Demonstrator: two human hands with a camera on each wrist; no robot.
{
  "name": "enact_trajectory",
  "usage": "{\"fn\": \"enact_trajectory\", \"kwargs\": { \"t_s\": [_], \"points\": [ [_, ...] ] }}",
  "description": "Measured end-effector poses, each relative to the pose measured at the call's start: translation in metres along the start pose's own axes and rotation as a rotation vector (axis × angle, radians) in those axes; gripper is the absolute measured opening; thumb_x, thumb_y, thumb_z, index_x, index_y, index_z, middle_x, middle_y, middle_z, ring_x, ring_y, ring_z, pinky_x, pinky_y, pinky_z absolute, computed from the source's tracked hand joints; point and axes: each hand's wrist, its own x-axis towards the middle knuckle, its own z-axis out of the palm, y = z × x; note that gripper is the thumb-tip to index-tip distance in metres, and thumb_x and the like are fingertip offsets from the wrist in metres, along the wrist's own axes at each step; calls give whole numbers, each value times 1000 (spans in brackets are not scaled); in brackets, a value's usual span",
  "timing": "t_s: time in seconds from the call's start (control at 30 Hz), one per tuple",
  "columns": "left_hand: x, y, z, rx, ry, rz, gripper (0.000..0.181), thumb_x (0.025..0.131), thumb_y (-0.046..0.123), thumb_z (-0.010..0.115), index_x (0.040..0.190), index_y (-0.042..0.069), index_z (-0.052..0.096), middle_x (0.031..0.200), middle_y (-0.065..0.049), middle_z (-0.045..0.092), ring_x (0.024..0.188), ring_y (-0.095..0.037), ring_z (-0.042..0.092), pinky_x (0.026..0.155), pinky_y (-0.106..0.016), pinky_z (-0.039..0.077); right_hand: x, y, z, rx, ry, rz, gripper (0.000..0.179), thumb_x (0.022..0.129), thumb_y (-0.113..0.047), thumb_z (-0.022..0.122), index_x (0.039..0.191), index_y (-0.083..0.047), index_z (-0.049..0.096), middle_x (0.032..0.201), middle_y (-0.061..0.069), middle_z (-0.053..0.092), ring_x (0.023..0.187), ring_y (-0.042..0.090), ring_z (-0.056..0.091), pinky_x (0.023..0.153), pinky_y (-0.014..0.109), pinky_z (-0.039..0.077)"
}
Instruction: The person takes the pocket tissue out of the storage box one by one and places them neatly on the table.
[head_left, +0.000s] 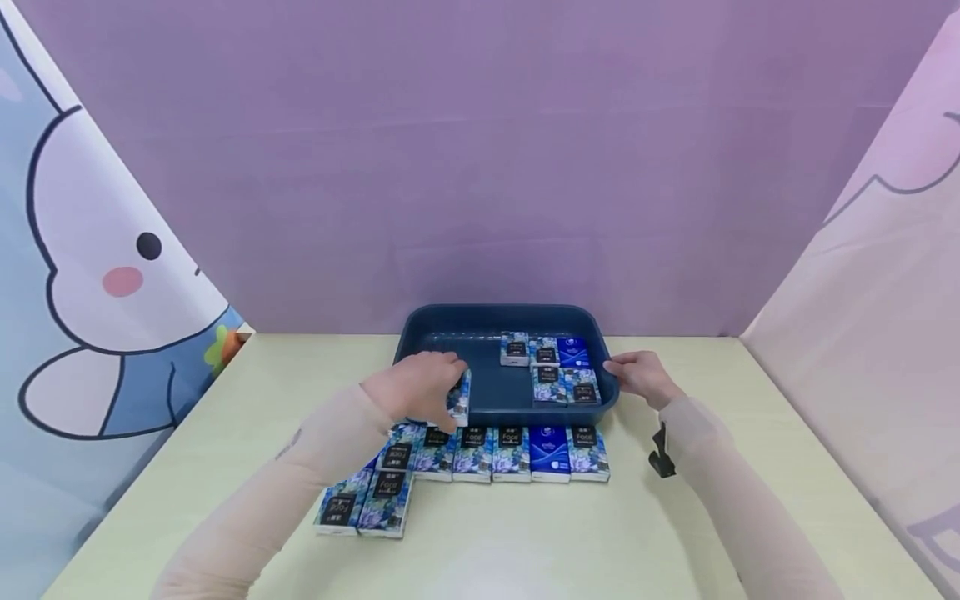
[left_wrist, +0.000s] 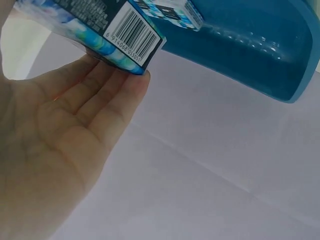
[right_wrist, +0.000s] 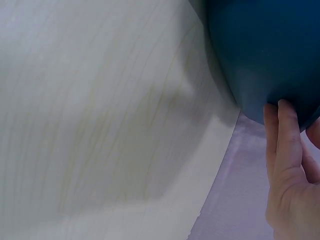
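Observation:
My left hand (head_left: 422, 385) grips a blue floral tissue pack (head_left: 461, 398) over the left front of a dark blue tray (head_left: 461, 340). In the left wrist view, the pack's barcode end (left_wrist: 132, 37) rests against the fingertips. My right hand (head_left: 641, 377) pinches the tray's right rim; in the right wrist view, straight fingers (right_wrist: 287, 142) lie along its outer wall. Several tissue packs (head_left: 549, 383) lie in the tray's right half, one of them plain blue (head_left: 573, 352).
A row of tissue packs (head_left: 472, 454) lies along the tray's front side, including a plain blue one (head_left: 549, 454). More packs (head_left: 386, 502) lie at the row's left end, partly under my left forearm. Behind the tray rises a purple backdrop (head_left: 495, 183). A black strap (head_left: 662, 454) hangs from my right wrist.

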Motion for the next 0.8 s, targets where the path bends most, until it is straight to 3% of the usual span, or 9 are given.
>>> {"fn": "enact_trajectory", "kwargs": {
  "t_s": [0.4, 0.67, 0.8],
  "points": [
    [-31, 14, 12, 39, 36, 55, 87, 68, 50, 75, 135, 5, 43, 135, -11, 48, 122, -27, 48, 100, -39, 42, -1, 0, 1, 9, 2, 9, 44, 96, -20, 48, 129, 9, 45, 128, 27, 50, 112, 33, 56, 95, 41, 46],
    [-48, 22, 22, 33, 38, 94, 85, 65, 50, 77, 132, 5, 48, 131, -10, 52, 116, -26, 52, 98, -37, 44, -3, 1, 1, 8, 9, -13, 44, 95, -20, 49, 127, 11, 46, 124, 27, 53, 94, 18, 63, 90, 38, 50],
    [-55, 25, 25, 14, 39, 106, 84, 65, 49, 77, 131, 5, 49, 130, -10, 53, 116, -26, 52, 98, -37, 44, -6, -2, 0, 0, 14, -15, 44, 95, -20, 49, 127, 11, 46, 125, 27, 52, 95, 20, 63, 90, 39, 50]
  ]
}}
